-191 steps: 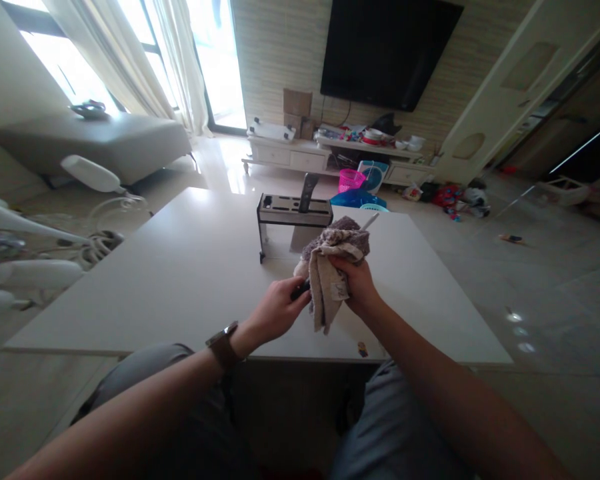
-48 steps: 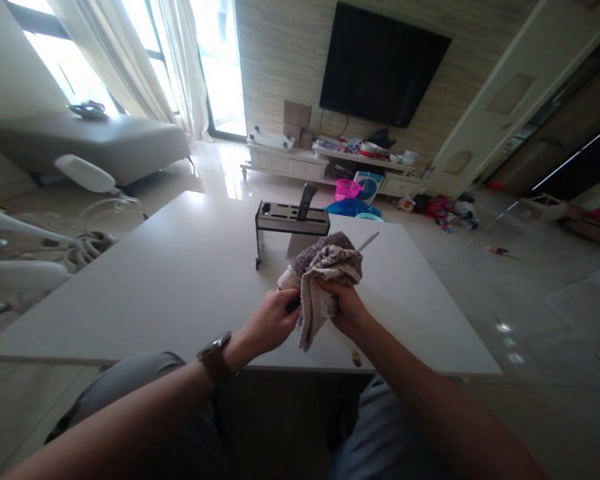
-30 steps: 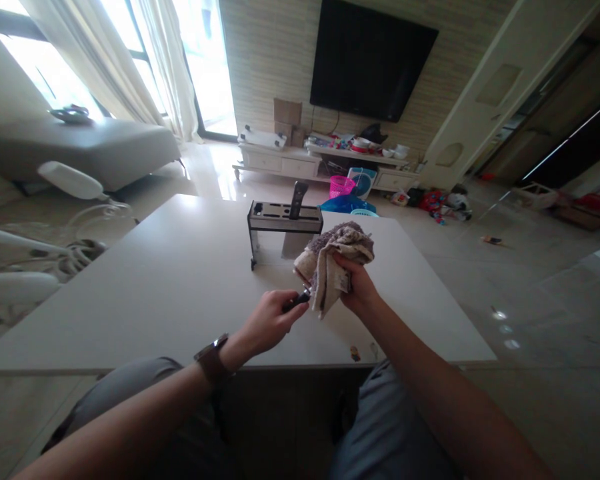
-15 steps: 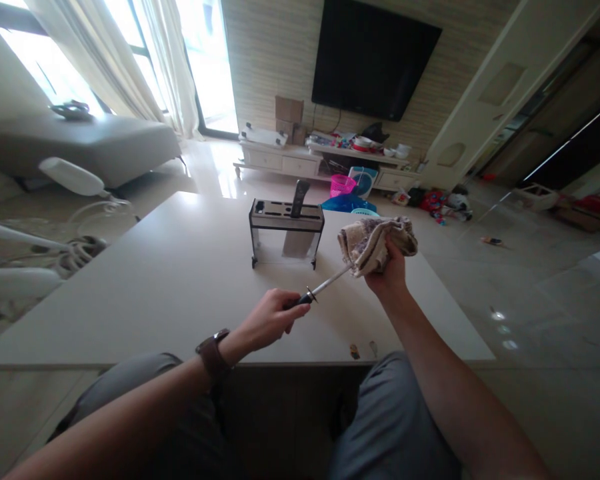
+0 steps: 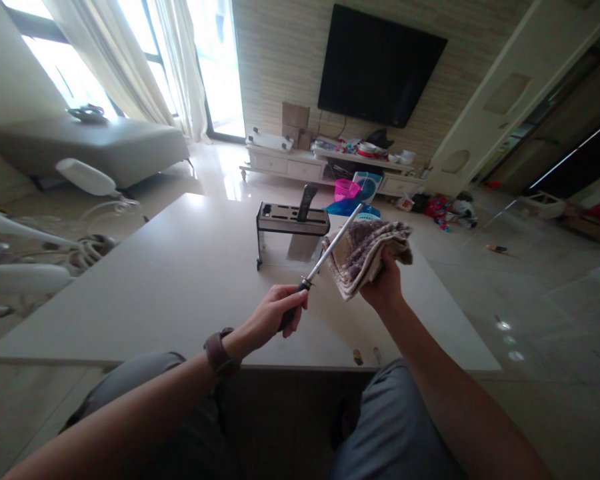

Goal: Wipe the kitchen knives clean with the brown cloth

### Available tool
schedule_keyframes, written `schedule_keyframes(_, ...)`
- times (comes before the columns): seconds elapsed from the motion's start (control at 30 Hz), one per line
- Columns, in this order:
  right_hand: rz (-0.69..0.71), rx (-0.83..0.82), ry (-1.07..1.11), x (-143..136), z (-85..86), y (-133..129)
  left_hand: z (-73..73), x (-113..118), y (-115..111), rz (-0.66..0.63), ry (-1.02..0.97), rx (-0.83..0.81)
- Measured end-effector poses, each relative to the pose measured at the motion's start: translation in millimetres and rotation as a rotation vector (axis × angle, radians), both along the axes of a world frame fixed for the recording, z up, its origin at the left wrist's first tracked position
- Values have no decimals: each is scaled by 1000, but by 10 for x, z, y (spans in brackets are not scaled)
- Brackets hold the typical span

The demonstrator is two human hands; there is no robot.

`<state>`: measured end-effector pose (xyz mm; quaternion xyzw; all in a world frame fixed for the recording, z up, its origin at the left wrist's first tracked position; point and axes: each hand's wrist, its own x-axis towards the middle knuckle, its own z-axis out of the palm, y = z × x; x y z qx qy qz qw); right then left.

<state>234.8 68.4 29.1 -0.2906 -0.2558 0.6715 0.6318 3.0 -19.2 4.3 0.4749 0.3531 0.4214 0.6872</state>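
Observation:
My left hand [image 5: 280, 313] is closed round the black handle of a sharpening rod [image 5: 334, 243], whose pale shaft points up and to the right. In my right hand [image 5: 386, 283] is a folded brown and beige cloth [image 5: 365, 257], gripped at its right side. The rod's shaft passes by the cloth's left edge; whether they touch is hard to tell. Behind the rod a knife block [image 5: 293, 217] stands upright on the white table [image 5: 190, 287]. One knife with a black handle [image 5: 307, 202] sits in its slots, the blade showing below.
Two small items [image 5: 358, 357] lie near the table's front edge, between my knees. Beyond the table are a pink basket [image 5: 346, 190], a blue bag [image 5: 343, 207] and a low white cabinet [image 5: 300, 167]. White chairs [image 5: 87, 177] stand at the left.
The rod's shaft, earlier running into the cloth, now shows its whole length and points more steeply upward. The cloth has spread wider and hangs lower at its left corner.

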Motion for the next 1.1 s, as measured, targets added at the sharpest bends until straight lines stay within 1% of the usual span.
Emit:
schedule_keyframes(0.13,52,-51,-35,-220,-96,-124,-13,10,7,-34,-37,-32)
schedule_keyframes(0.3,208,-66,-118,-514,-169,-346,-37,14,4,-100,21,-49)
schedule_keyframes(0.37,209,-74,-140,-584,-173,-405,-47,20,2,-124,58,-56)
schedule_keyframes(0.47,134,-76,-168,-609,-151,-426,-52,37,1,-145,107,-45)
schedule_keyframes(0.57,87,-70,-183,-560,-105,-375,-39,54,3,-124,141,-16)
schedule_keyframes(0.67,53,-63,-169,-455,-55,-263,-8,55,3,-124,183,20)
schedule_keyframes(0.73,7,-64,-149,-349,-20,-160,16,50,-1,-135,212,34)
schedule_keyframes(0.83,-98,-63,-115,-142,37,5,36,51,-20,-156,246,41)
schedule_keyframes(0.97,-255,-23,-56,110,94,147,10,72,-61,-204,275,60)
schedule_keyframes(1.03,-289,-31,-42,172,96,168,-14,74,-78,-207,294,64)
schedule_keyframes(1.1,-282,-42,-35,185,80,167,-35,67,-86,-192,311,69)
